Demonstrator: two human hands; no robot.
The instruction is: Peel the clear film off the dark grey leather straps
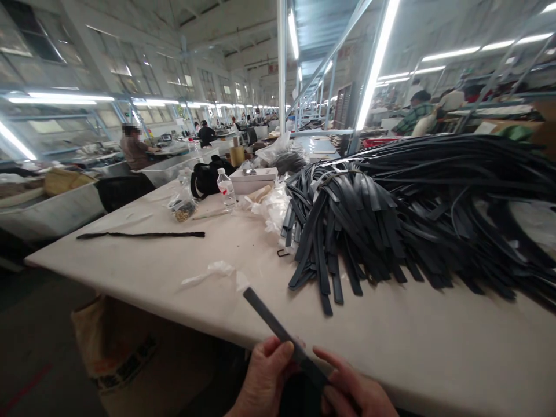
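Observation:
Both my hands are at the bottom edge, below the near rim of the table. My left hand pinches a flat dark strap between thumb and fingers. My right hand grips the same strap lower down, fingers closed round it. The strap's free end slants up to the left over the table edge. A large heap of similar dark straps lies on the table to the right.
One long dark strap lies alone at the left. A water bottle, a white box, clear plastic bags and a black bag stand at the back. A sack sits below. Other people work at distant tables.

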